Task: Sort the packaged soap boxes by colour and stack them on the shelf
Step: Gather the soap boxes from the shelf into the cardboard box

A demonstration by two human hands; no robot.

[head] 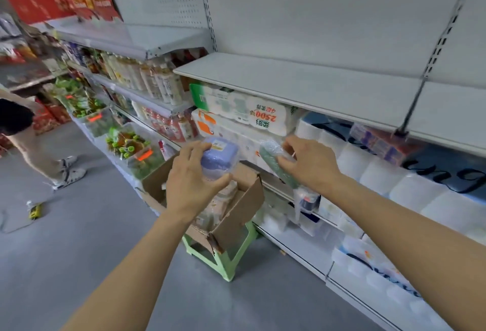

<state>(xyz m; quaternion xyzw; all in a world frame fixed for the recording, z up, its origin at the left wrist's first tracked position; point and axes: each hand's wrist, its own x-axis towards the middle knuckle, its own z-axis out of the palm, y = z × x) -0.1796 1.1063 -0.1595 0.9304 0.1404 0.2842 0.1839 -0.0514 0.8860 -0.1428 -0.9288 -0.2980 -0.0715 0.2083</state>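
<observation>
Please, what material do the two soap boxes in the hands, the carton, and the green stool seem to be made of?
Blue soap box, in the left hand: likely matte plastic under glossy clear wrap, judging by the glints. Green soap box, in the right hand: the same, with a shiny crinkled film. Carton: brown corrugated cardboard, torn flaps. Stool: smooth moulded plastic, probably.

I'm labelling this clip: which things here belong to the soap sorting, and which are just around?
Job:
blue soap box, held in left hand
green soap box, held in right hand
cardboard box
bare shelf

Around:
green stool
tissue packs
bottles
</observation>
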